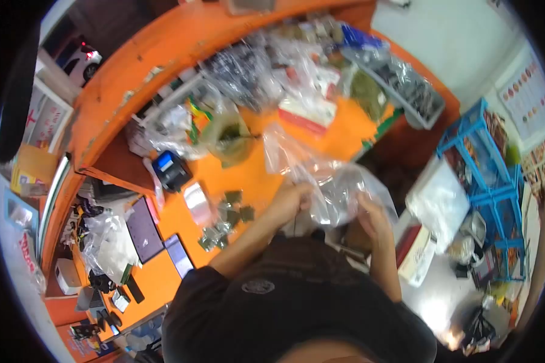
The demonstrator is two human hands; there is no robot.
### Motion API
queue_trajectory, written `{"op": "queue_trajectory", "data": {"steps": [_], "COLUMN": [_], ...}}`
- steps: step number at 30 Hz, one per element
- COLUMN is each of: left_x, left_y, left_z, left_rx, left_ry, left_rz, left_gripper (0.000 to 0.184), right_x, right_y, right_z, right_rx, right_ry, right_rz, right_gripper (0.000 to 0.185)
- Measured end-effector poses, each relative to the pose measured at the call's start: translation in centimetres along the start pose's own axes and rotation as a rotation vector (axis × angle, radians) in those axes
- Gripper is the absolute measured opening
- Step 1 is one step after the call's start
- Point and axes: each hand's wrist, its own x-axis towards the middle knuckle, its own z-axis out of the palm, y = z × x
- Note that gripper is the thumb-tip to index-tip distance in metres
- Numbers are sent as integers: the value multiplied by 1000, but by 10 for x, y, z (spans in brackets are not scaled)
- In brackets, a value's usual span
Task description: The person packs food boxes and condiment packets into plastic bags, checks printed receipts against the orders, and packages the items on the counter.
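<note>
Bag of clear plastic (336, 190) spreads above the near edge of the surface (248, 175), the left hand (297, 196) with its grip closed on one side and the right hand (372, 213) pinching the other, where light, even tension should prevent tearing.

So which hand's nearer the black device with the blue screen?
Left: the left hand, on the clear bag, is right of the black device; the right hand, also on the bag, is farther right.
</note>
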Motion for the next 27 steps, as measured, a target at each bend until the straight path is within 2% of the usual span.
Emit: {"op": "queue_trajectory", "data": {"steps": [1,3,6,8,11,12,14,15,17,18,21,22,24,25,26,27], "left_x": [1,3,50,21,-9,-16,-29,-34,-46,-56,-46,-43,-38,-32,-18,-16], "left_y": [-1,0,-32,3,42,43,38,40,48,64,65,59,51,47,26,24], "left_z": [-2,-8,-64,-63,-78,-79,-79,-78,-74,-69,-94,-96,-105,-109,-122,-129], "left_rx": [-3,-125,92,971,1643,1413,919,960,1035,1215,1149,875,684,595,498,481], "left_ry": [4,-50,-310,-283,-161,-204,-289,-279,-261,-88,-181,-349,-423,-457,-402,-375], "left_rz": [45,21,-124,309,-180,41,434,456,505,573,439,545,454,417,452,359], "left_gripper": [22,26,18,11,26,33,46,46,48,47,41,31,25,22,21,22], "right_x": [-9,-22,-21,-15,-13,0,22,31,46,49,50,53,86,78,70,62], "right_y": [-6,-12,-15,-17,-30,-8,18,28,47,47,34,45,78,48,19,-11], "right_z": [13,19,14,23,66,77,98,109,133,144,178,176,142,164,185,207], "right_rx": [-35,-169,-346,-455,-866,-844,-1043,-1140,-1127,-1209,-1634,-1456,-1533,-1256,-894,-627], "right_ry": [-24,-1,70,116,70,144,-29,-117,-201,-218,-238,-267,-428,-557,-578,-501], "right_rz": [-70,-112,-151,-259,-179,-279,-514,-632,-477,-419,-277,-411,-702,-374,-16,274], "right_gripper": [36,19,10,15,15,18,21,22,25,26,27,27,28,26,25,24]}}
